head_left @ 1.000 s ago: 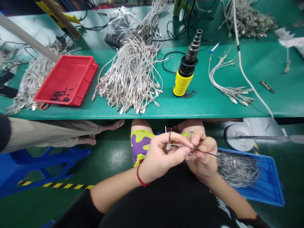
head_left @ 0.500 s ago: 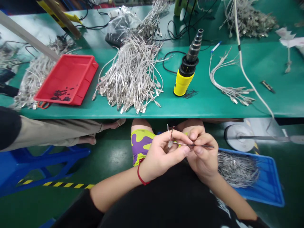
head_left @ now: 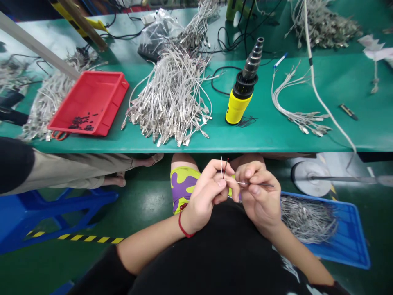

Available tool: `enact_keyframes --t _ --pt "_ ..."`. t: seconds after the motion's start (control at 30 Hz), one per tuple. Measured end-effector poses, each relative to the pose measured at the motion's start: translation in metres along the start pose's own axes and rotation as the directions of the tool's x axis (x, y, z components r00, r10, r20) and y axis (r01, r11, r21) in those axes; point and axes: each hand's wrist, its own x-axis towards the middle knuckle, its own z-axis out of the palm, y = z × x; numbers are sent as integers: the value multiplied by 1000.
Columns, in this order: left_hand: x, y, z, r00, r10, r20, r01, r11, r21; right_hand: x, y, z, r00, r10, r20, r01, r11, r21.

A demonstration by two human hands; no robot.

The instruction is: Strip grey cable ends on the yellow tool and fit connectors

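Above my lap, my left hand (head_left: 207, 192) is closed around the stripped end of a thin cable, most of which is hidden in the fingers. Short coloured wires (head_left: 225, 167), one white and others red and dark, stick up past the index finger. A pale fine wire (head_left: 235, 181) runs sideways from this hand to the other. My right hand (head_left: 260, 192) pinches a thin black tube (head_left: 266, 185) between thumb and fingers, its free end pointing right. Whether the pale wire enters the tube is hidden by the fingertips.
On the green bench lie a pile of white USB cables (head_left: 172, 98), a red tray (head_left: 89, 102) with small black pieces, a yellow heat gun (head_left: 238, 104) standing nozzle up, and a smaller cable bundle (head_left: 294, 110). A blue crate (head_left: 353, 233) of cables stands at right. Someone's legs (head_left: 70, 170) are at left.
My left thumb and fingertips have drawn back left from the black tube, baring more of the pale wire. The coloured wires now stand higher. My right hand keeps its pinch.
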Motion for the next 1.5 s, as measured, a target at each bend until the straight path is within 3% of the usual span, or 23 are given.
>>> enact_keyframes --t 0.33,0.67,0.87,1.17,1.5 --pt "-3 -1 1 999 25 22 -25 1000 -6 -2 3 0 999 17 -29 -18 999 -41" --pt "-7 1 1 996 -73 50 75 996 -50 -3 -7 4 971 206 123 -209 978 13" --pt "-7 3 2 998 -28 60 31 998 -50 -1 -7 4 950 266 161 -275 961 37" --pt "-7 2 0 996 -9 86 13 999 -49 3 -8 6 916 373 146 -385 920 69" --pt "-9 -2 -3 999 -25 24 24 1000 14 0 -5 1 888 450 94 -455 890 33"
